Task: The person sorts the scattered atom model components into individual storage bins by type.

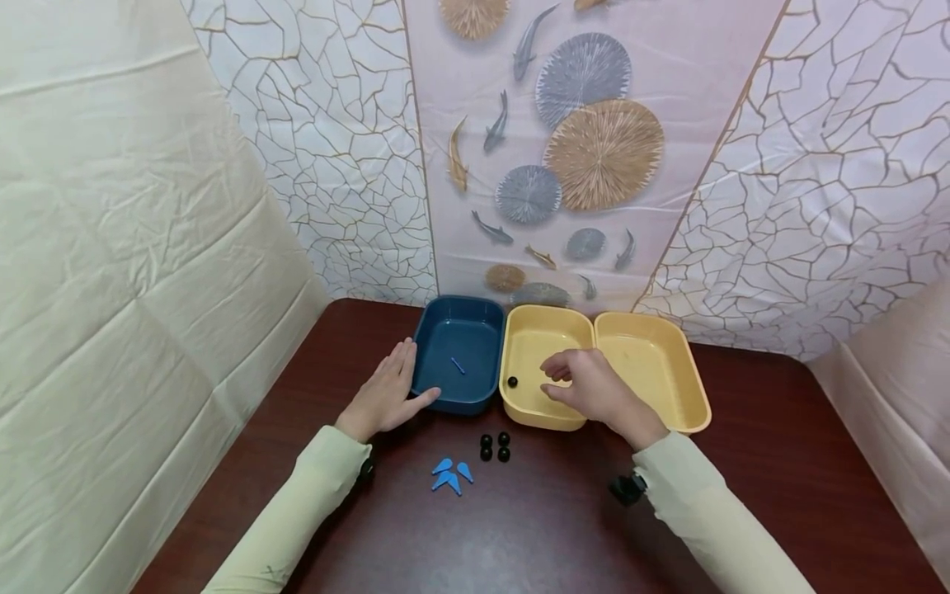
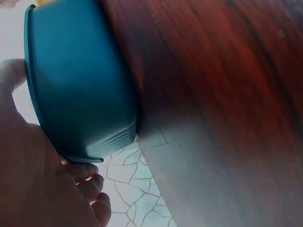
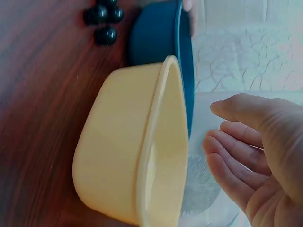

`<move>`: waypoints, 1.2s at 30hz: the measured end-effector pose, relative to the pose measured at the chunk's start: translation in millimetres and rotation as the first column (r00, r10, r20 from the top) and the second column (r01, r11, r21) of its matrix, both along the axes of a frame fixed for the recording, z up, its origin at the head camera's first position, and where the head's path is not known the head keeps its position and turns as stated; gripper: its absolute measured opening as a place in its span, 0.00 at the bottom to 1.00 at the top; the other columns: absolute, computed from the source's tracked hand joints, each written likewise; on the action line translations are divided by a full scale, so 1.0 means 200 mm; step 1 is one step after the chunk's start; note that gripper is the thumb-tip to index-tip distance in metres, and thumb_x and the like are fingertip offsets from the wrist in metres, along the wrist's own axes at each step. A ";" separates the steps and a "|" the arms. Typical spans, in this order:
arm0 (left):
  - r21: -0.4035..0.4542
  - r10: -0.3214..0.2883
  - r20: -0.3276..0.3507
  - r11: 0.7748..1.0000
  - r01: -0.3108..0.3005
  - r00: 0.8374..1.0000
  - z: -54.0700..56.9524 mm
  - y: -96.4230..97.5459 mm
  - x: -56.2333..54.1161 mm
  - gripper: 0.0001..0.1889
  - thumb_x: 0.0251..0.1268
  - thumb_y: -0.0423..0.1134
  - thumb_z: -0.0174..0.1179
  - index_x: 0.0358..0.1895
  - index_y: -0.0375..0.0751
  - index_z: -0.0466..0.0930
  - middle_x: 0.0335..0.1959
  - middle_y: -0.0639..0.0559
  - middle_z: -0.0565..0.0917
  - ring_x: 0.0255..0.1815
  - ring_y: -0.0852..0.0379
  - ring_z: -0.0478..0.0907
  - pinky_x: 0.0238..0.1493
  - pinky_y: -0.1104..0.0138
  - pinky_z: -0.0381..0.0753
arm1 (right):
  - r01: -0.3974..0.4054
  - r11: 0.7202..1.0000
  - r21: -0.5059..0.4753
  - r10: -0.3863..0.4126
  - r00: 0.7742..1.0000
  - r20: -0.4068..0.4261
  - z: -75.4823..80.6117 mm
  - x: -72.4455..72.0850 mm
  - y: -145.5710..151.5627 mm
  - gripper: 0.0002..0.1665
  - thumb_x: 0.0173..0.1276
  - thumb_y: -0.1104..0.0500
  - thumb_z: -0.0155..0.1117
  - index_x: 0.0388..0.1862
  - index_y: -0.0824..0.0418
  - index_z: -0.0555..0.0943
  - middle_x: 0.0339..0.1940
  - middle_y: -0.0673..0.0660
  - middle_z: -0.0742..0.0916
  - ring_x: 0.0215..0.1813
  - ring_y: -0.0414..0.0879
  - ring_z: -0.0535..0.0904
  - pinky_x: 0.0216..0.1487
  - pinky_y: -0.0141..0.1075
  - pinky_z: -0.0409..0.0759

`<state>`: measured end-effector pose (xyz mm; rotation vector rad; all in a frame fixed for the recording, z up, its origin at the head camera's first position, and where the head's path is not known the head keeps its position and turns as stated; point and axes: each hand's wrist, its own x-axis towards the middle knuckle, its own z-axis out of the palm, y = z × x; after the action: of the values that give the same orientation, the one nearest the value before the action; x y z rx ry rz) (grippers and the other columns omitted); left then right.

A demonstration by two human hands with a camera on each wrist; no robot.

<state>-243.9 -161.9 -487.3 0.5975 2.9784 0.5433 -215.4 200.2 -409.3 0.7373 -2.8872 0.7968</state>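
My left hand (image 1: 386,392) rests with straight fingers along the left rim of the blue bin (image 1: 445,402), its thumb at the near corner. Inside that bin lies a small thin blue stick-like piece (image 1: 458,365). Over the middle yellow bin (image 1: 545,417) hovers my right hand (image 1: 590,384), fingers loosely bent and apart from the thumb, with nothing between them in the right wrist view. A small black ball (image 1: 513,382) sits in this yellow bin, left of the hand. The left wrist view shows the blue bin's outer wall (image 2: 80,80) beside the fingers.
A second yellow bin (image 1: 698,404) stands at the right of the row. In front of the bins, several black balls (image 1: 495,446) are grouped beside several flat blue drop-shaped pieces (image 1: 451,476) on the dark wooden table (image 1: 519,536). A patterned cloth (image 1: 534,247) hangs behind.
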 end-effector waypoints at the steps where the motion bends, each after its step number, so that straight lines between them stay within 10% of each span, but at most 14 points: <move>1: -0.001 0.001 -0.001 1.000 -0.001 1.000 0.00 0.00 0.00 0.54 0.77 0.68 0.49 0.86 0.31 0.38 0.89 0.36 0.42 0.90 0.36 0.42 0.87 0.42 0.49 | -0.007 1.000 0.001 0.007 1.000 -0.002 0.01 0.02 0.00 0.15 0.68 0.59 0.76 0.49 0.65 0.90 0.45 0.60 0.93 0.45 0.52 0.91 0.49 0.48 0.90; 19: 0.003 0.013 0.009 1.000 -0.013 1.000 -0.01 -0.01 0.00 0.55 0.77 0.70 0.48 0.86 0.33 0.37 0.89 0.38 0.41 0.90 0.38 0.41 0.88 0.43 0.49 | -0.100 0.994 -0.039 0.102 0.993 0.053 -0.10 0.28 -0.11 0.14 0.65 0.61 0.79 0.48 0.64 0.90 0.43 0.58 0.92 0.43 0.47 0.90 0.47 0.44 0.91; 36: 0.000 0.000 0.019 1.000 0.000 1.000 0.01 0.00 0.01 0.55 0.77 0.69 0.49 0.86 0.31 0.37 0.89 0.37 0.40 0.90 0.38 0.40 0.88 0.44 0.48 | -0.150 0.982 -0.111 0.152 0.988 0.011 -0.39 0.30 -0.19 0.09 0.63 0.65 0.79 0.42 0.63 0.90 0.37 0.55 0.92 0.39 0.46 0.89 0.41 0.39 0.90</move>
<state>-242.6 -161.8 -485.2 0.5890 2.9612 0.5463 -155.3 163.1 -486.4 0.9491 -2.8029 0.9761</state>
